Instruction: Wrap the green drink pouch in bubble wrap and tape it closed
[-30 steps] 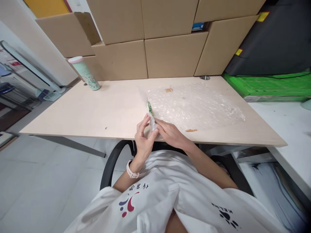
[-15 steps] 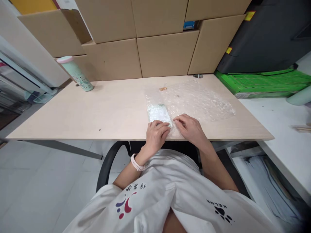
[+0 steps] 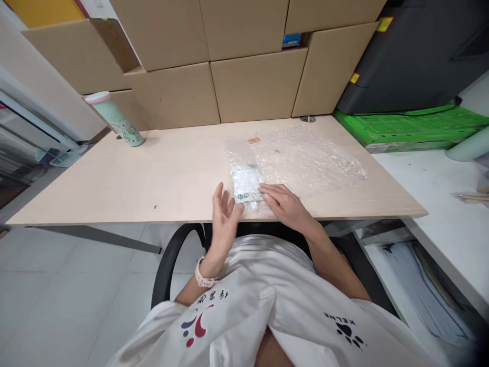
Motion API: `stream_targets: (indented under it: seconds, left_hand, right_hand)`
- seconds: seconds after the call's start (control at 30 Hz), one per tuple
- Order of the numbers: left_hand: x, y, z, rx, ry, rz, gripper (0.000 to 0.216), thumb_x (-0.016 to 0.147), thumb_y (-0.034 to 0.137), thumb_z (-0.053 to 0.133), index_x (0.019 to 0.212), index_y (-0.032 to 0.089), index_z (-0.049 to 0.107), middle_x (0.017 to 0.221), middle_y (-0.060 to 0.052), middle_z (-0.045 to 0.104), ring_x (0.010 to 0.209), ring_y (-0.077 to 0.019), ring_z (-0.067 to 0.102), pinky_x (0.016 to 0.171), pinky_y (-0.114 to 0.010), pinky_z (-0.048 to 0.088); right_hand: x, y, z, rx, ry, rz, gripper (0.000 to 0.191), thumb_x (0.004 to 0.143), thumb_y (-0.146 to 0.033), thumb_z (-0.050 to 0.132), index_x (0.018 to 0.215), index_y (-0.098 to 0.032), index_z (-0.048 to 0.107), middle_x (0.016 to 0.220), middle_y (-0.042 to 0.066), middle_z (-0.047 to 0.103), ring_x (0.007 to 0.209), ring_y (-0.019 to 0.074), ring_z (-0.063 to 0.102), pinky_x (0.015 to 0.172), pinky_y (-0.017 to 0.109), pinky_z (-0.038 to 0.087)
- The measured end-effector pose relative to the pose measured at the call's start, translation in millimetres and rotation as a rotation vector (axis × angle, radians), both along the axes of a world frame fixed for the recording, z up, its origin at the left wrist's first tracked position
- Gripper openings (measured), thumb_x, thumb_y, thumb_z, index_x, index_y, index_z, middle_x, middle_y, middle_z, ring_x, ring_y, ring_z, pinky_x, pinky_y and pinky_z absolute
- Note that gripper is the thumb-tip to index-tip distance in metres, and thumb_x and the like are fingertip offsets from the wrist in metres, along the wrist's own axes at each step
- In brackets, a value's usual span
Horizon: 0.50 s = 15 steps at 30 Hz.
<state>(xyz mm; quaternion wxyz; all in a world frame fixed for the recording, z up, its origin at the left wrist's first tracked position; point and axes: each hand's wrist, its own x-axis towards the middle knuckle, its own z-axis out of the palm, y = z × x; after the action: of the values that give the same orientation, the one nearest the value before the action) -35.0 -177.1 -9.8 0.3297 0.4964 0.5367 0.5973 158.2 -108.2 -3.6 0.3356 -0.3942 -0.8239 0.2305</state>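
A small flat white packet with green print lies on the table near its front edge, with clear bubble wrap around it and spread out to the right. My right hand rests on the packet's right side, fingers stretched out flat over its edge and the wrap. To the left of the packet, my left hand is raised with its fingers apart and nothing in it. Its thumb comes close to the packet's lower left corner; whether they touch I cannot tell.
Cardboard boxes are stacked along the table's back edge. A mint-green tumbler with a pink lid stands at the back left. At the right are a green crate, a dark case on it, and a white side table.
My left hand has lifted off the packet and moved left, its fingers spreading. My right hand has moved slightly left onto the packet's right edge. The packet's lower print now shows.
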Motion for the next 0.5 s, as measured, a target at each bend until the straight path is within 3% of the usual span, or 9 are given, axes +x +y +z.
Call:
stream_targets:
  seconds: [0.1,0.2,0.37,0.5]
  left_hand:
    - [-12,-3,5.4,-0.217,-0.386,-0.139,0.059,0.091,0.037,0.062,0.146,0.026,0.045,0.151,-0.015,0.053,0.132,-0.0289,0.061,0.108,-0.047,0.052]
    - [-11,-9,8.4,-0.151,-0.439,-0.166,0.056,0.09,0.038,0.062,0.143,0.022,0.051,0.145,-0.015,0.059,0.132,-0.0282,0.06,0.111,-0.046,0.05]
    - [3,-17,13.5,0.169,-0.036,-0.239,0.059,0.092,0.041,0.068,0.148,0.032,0.05,0.158,-0.009,0.048,0.148,-0.0289,0.043,0.119,-0.045,0.042]
    - [11,-2,6.3,0.377,0.429,-0.314,0.053,0.101,0.028,0.055,0.153,0.035,0.044,0.158,-0.008,0.047,0.15,-0.0264,0.039,0.123,-0.05,0.033]
  right_hand:
    - [-1,-4,2.8,-0.03,-0.01,0.004,0.04,0.103,-0.037,0.041,0.129,-0.024,0.069,0.137,0.008,0.067,0.125,0.028,0.059,0.106,0.053,0.047]
    - [-5,-13,6.2,-0.073,0.007,0.047,0.042,0.103,-0.041,0.042,0.135,-0.026,0.065,0.141,0.007,0.064,0.124,0.0283,0.057,0.108,0.053,0.045]
    - [-16,-33,15.0,-0.161,0.079,0.238,0.046,0.105,-0.044,0.04,0.146,-0.028,0.051,0.145,0.008,0.06,0.127,0.0269,0.055,0.108,0.049,0.046]
    - [-9,-34,12.5,-0.185,0.106,0.251,0.031,0.101,-0.027,0.041,0.121,-0.025,0.065,0.118,0.008,0.07,0.108,0.0239,0.064,0.094,0.04,0.052]
